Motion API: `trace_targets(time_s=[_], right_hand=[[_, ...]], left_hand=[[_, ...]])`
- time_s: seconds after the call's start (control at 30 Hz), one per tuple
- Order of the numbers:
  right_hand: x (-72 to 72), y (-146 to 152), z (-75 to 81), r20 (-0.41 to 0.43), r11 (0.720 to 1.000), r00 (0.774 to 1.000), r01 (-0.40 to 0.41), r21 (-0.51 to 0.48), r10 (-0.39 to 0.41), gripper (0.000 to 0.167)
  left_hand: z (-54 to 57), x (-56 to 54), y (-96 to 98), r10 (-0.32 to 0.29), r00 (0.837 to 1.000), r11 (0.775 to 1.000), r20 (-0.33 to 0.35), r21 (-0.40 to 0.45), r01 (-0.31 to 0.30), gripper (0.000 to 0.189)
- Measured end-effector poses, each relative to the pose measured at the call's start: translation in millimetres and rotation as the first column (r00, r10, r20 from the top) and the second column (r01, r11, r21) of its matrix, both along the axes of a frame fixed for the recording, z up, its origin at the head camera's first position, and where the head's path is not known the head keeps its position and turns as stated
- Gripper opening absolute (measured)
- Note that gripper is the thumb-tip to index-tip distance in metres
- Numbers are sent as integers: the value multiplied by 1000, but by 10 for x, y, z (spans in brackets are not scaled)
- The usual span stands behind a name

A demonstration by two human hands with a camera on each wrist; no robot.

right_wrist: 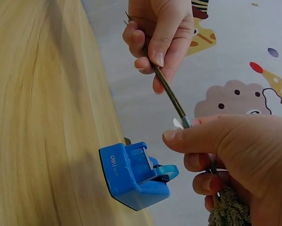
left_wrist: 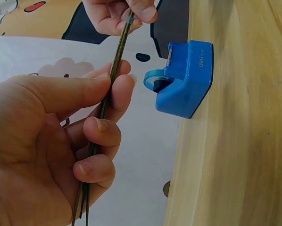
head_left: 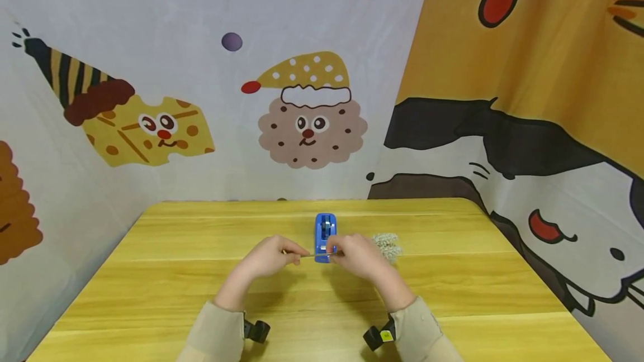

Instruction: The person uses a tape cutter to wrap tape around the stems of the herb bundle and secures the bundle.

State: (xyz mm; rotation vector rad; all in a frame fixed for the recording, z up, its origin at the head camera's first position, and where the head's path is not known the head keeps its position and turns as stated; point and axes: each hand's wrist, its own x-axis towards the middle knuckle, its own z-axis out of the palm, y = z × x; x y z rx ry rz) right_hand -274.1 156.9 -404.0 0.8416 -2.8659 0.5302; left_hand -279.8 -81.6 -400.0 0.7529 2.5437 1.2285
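My left hand [head_left: 274,256] pinches a bundle of thin dried flower stems [left_wrist: 116,63] between thumb and forefinger, its other fingers curled about the lower ends. At the other end, my right hand [head_left: 361,257] grips the same stems. A band of clear tape [right_wrist: 186,122] wraps them by the right thumb, with a loose, shiny end sticking out. Small pale flower heads [head_left: 386,246] emerge beyond the right hand; the right wrist view shows them [right_wrist: 229,209] below its fingers. Behind the hands stands a blue tape dispenser [head_left: 320,230] with a roll in it, partly overlapped by the right fingers.
The wooden table [head_left: 201,228] has its far edge close to a cartoon-printed cloth backdrop [head_left: 226,105]. To the right, an orange and white printed curtain [head_left: 453,60] hangs beside the table.
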Motion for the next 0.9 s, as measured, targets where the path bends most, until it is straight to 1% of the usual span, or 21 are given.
trace_targets(time_s=[0.1, 0.37, 0.53, 0.7, 0.9], right_hand=[[-7, 11, -8, 20, 1000, 1000, -3, -25, 3, 7], [-24, 39, 13, 129, 993, 992, -2, -121, 17, 4], [-36, 60, 23, 153, 989, 988, -11, -149, 34, 6], [-36, 66, 37, 154, 988, 987, -17, -155, 42, 6], [-31, 69, 41, 150, 987, 987, -24, -159, 48, 13]], left_hand=[[-1, 1, -1, -4, 1000, 1000, -9, 0, 4, 20], [-6, -2, -2, -8, 1000, 1000, -13, 7, 8, 20], [-11, -1, -1, -10, 1000, 1000, -24, 9, 10, 20], [-16, 2, 3, -6, 999, 1000, -36, 3, 7, 20], [-13, 7, 12, 6, 999, 1000, -33, -3, -6, 21]])
